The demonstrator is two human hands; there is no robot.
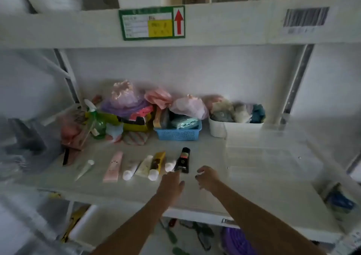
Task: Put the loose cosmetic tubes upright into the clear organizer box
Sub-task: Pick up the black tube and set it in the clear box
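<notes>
Several cosmetic tubes lie flat in a row on the white shelf: a thin white tube at the left, a pink tube, a white tube, a cream tube, a yellow tube and a black tube at the right. The clear organizer box stands on the shelf's right side. My left hand reaches toward the black tube, fingertips at its lower end, holding nothing. My right hand hovers just right of it, fingers curled and apart, empty.
At the back of the shelf stand a blue basket, a white bin of cloth items, bagged pink and purple goods and a green spray bottle. A shelf beam with a green label runs overhead.
</notes>
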